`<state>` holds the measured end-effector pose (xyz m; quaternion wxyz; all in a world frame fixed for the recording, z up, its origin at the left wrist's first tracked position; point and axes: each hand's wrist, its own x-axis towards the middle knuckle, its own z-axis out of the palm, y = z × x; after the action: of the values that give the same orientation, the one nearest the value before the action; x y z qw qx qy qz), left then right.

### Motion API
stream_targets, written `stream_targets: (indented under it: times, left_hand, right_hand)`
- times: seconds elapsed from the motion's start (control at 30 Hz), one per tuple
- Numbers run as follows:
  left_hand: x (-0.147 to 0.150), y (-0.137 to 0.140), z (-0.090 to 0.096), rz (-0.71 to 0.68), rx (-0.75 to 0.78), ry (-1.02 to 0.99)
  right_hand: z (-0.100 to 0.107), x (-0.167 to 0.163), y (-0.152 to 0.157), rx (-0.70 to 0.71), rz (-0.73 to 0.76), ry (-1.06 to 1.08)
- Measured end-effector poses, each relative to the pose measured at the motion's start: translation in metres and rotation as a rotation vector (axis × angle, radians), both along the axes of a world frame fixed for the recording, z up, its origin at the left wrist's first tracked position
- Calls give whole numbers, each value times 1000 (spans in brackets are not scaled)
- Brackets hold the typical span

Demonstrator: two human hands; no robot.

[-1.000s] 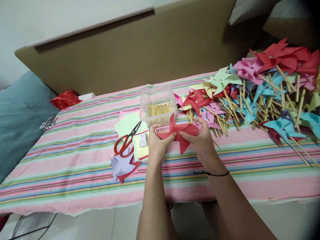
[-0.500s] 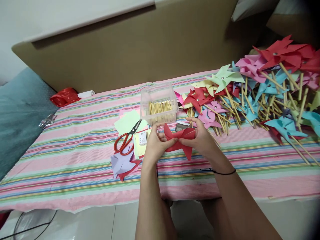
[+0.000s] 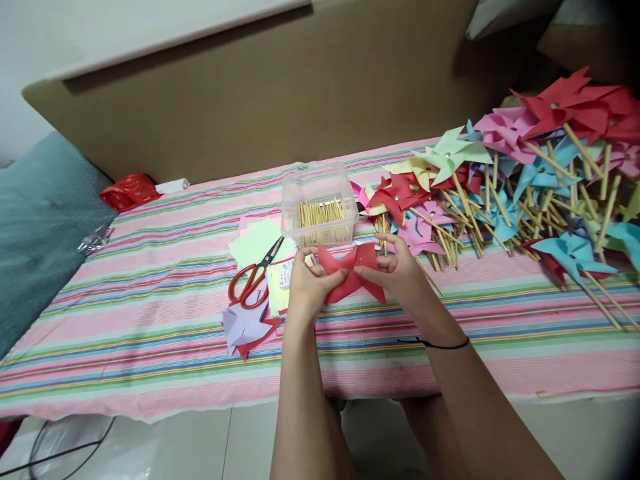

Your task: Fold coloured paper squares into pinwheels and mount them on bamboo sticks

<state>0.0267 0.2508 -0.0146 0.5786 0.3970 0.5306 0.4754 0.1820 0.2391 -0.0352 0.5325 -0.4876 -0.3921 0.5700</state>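
Observation:
Between my hands is a red paper pinwheel piece [image 3: 353, 275], its points partly spread. My left hand [image 3: 311, 283] pinches its left side, thumb on the front. My right hand [image 3: 395, 267] grips the right side, with the thumb near the middle and the fingers behind. Left of my hands lie a small white box [image 3: 285, 274] on cut paper, a pair of red-handled scissors [image 3: 253, 277], and purple and red cut paper pieces [image 3: 245, 325]. Just beyond my hands stands a clear plastic box [image 3: 320, 232] holding many short wooden sticks [image 3: 321, 213].
Many finished pinwheels [image 3: 500, 200] on sticks pile up at the right. Light green paper sheets [image 3: 255, 241] lie beside the clear box. A red plastic bag [image 3: 131, 192] sits at the far left near a teal cushion [image 3: 40, 227]. A striped cloth [image 3: 165, 320] covers the surface.
The red paper piece has been turned and opened wider, its points now lying flatter. Both hands stay on it and have shifted slightly.

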Motion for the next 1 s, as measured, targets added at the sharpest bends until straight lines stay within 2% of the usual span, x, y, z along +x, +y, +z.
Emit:
stream_targets:
  times: [0.13,0.2,0.4,0.53,0.67,0.87,1.0]
  left_hand:
    - [4,4,1,245,-40,-165]
    - [6,6,0,293,-41,-219]
    - [14,5,2,271,-47,-320]
    - [15,4,3,294,-29,-340]
    - [10,3,2,277,-28,-247]
    - [9,-1,1,152,13,-95]
    - [17,-1,-1,214,26,-60]
  right_hand:
    - [9,-2,-3,-34,73,103]
    - [9,-5,-4,-41,109,131]
    - [3,-17,-2,-26,-76,57]
    - [4,-11,-1,-50,-32,140]
    - [4,4,-1,-28,-55,222]
    - [-3,3,2,-33,-180,112]
    - [-6,-5,3,121,-326,26]
